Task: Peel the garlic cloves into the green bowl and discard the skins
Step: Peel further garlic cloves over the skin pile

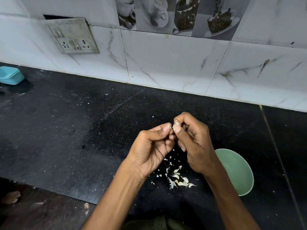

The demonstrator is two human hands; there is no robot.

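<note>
One clove [175, 125], pale and small, pinched between the thumbs and fingertips of both hands, above the counter [69, 123]. Left hand [153, 149] curled around it from the left, right hand [193, 143] from the right; most of the clove hidden by the fingers, so hard to tell how much skin remains. Just below the grip, a loose scatter of skins [178, 177] on the counter, thin, white-yellow, too many and too small to count. Right of the grip and lower, one green bowl [239, 171], partly covered by the right forearm; inside not clearly visible. Far left, one blue box [10, 75], cut off by the edge.
</note>
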